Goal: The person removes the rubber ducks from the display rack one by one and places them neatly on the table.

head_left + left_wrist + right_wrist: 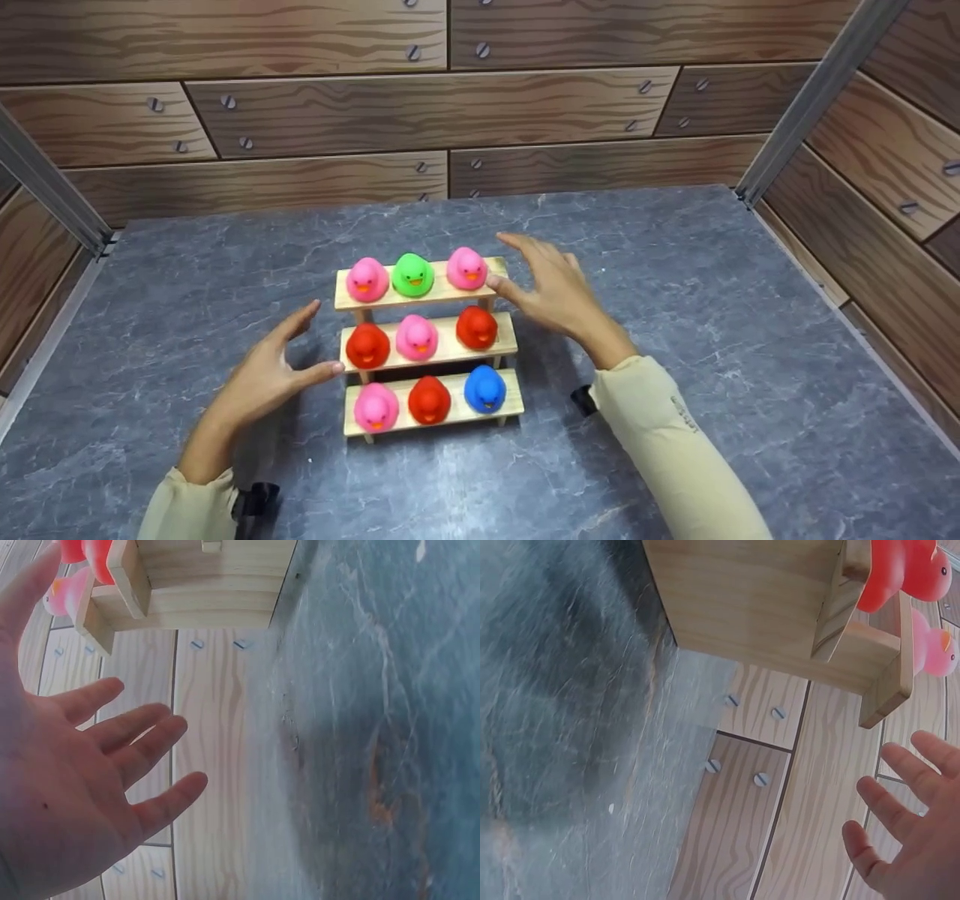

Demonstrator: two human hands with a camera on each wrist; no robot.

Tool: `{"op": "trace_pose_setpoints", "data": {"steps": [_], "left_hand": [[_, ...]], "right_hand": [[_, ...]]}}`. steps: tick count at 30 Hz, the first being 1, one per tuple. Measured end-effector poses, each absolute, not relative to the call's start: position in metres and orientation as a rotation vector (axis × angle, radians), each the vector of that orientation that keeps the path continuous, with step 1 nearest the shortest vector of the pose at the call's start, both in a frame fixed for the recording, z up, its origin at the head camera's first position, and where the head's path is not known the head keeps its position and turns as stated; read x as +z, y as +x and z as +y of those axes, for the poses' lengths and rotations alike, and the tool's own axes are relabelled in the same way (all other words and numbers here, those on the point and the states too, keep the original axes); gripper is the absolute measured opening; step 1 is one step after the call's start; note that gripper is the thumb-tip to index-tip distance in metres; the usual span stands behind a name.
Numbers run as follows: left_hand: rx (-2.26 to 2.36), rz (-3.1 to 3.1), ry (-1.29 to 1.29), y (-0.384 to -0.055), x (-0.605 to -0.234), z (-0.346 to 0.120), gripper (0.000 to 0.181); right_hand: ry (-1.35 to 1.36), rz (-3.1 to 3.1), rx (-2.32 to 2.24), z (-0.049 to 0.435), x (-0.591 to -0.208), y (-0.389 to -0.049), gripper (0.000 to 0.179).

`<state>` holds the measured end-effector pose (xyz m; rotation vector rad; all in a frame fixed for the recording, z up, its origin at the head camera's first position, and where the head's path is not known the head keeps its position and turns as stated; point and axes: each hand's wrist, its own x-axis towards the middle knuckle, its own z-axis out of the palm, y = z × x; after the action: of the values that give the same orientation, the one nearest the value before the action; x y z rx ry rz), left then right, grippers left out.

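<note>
- Two empty hands flank a pale wooden three-tier shelf (513, 390); the nearer, the left hand (259, 375), is spread and grasps nothing, its thumb by the left end of the middle tier (507, 334) (contact is hard to tell).
- The front tier (457, 409) bears, left to right, a pink rubber-like toy duck (376, 407), a red rubber-like toy duck (430, 400) and a blue rubber-like toy duck (484, 388).
- On the middle tier sit a red duck (367, 346), a pink duck (417, 337) and another red duck (477, 328); the step in hand seems to be poising both hands around this filled shelf.
- The top tier (440, 281) holds a left pink duck (367, 280), a green rubber-like toy duck (413, 274) and a right pink duck (466, 268). Beside it the right hand (555, 289) is spread, released; whether its thumb touches that duck I cannot tell.
- Any next move probably calls for keeping that thumb from nudging the duck.
</note>
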<state>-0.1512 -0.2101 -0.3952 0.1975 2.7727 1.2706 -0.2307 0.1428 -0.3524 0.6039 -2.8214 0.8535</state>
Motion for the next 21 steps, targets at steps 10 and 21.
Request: {"op": "trace_pose_setpoints", "data": {"steps": [10,21], "left_hand": [[1.375,2.678,0.285,-0.151,-0.401,-0.205,0.080],[1.355,2.666,0.274,-0.155,-0.406,-0.207,0.078]], "right_hand": [[0.689,-2.759,1.054,0.134,-0.351,-0.234,0.063],[0.739,-2.702,1.141,0.117,-0.352,-0.240,0.062]]}}
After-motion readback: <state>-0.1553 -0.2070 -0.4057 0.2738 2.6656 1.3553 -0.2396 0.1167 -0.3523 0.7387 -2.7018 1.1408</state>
